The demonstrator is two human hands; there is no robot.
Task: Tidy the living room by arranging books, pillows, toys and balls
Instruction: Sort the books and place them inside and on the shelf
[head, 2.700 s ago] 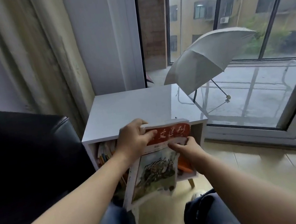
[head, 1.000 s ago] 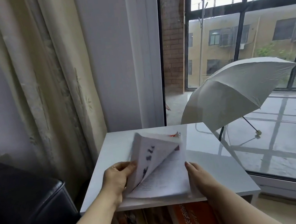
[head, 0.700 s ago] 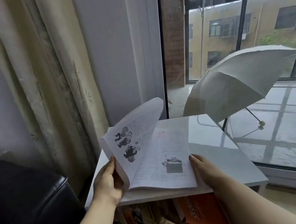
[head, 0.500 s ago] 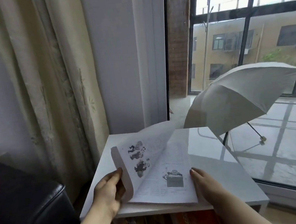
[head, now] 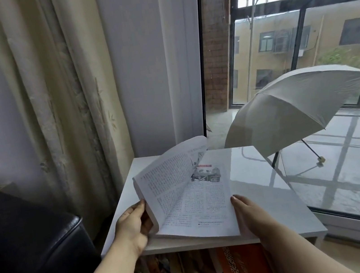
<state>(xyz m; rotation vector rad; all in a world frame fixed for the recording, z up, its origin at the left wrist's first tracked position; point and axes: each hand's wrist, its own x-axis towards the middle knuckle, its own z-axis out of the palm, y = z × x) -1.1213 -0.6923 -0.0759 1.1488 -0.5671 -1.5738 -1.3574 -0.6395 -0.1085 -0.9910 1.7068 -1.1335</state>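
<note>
Flanking book (head: 203,203): left hand (head: 133,228), right hand (head: 249,214)

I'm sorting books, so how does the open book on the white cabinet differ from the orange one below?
The open book lies on the cabinet top, pages spread; the orange book sits closed underneath that top. The open book shows white printed pages; the orange book, a cover with dark lettering. The left hand grips the open book's pages, the right hand rests at its edge; neither holds the orange book. Both carry print.
</note>
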